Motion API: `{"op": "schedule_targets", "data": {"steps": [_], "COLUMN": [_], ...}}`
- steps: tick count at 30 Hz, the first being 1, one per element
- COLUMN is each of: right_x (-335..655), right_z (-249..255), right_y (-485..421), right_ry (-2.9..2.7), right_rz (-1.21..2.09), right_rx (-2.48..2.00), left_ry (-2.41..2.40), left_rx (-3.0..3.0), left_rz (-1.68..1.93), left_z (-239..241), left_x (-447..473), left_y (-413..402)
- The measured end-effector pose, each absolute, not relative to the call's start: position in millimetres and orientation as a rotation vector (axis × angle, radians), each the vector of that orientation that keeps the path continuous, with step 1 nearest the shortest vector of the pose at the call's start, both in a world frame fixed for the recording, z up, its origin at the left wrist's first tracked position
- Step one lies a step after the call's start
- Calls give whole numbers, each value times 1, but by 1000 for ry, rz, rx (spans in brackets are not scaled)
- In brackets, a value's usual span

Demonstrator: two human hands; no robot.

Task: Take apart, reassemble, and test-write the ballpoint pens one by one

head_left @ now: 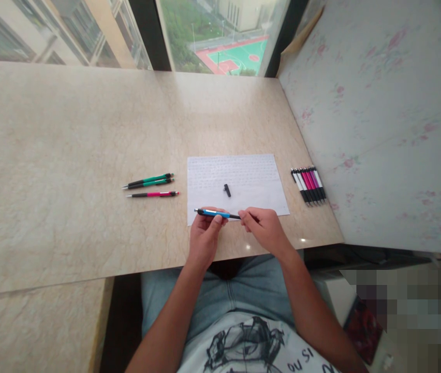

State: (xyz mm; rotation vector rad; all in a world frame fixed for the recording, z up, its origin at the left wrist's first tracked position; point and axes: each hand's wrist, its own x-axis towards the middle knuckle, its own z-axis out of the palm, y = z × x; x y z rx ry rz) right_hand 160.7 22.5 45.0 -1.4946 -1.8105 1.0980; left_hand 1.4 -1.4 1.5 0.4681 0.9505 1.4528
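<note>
Over the front edge of a written paper sheet, both hands hold one blue pen lying almost level. My left hand is closed around its blue barrel, thumb on top, with the black clip end pointing left. At the black grip end, my right hand pinches with thumb and fingers, so the pen's tip is hidden. Just beyond the pen, a small black piece, perhaps a cap, lies on the paper.
Left of the paper lie two green pens and a pink pen. A row of several white, pink and purple pens lies at the right, near the floral wall. Windows stand behind the marbled counter.
</note>
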Motion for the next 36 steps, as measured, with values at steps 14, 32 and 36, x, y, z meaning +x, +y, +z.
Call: {"op": "schedule_targets", "data": {"steps": [14,32,36], "right_x": [162,139,147], "right_z": [24,13,15], "right_y": [60,89,81], "right_ry": [-1859,-2205,-2064], "right_rz": [747,459,470], "right_rx": [-1513,-1603,-1609], "left_ry": [876,888,881], "left_rx": [274,274,283], "left_rz": [1490,1481,1478], "left_z": [4,5,4], "left_x": [-1,0,0], "left_y": [2,1,1]}}
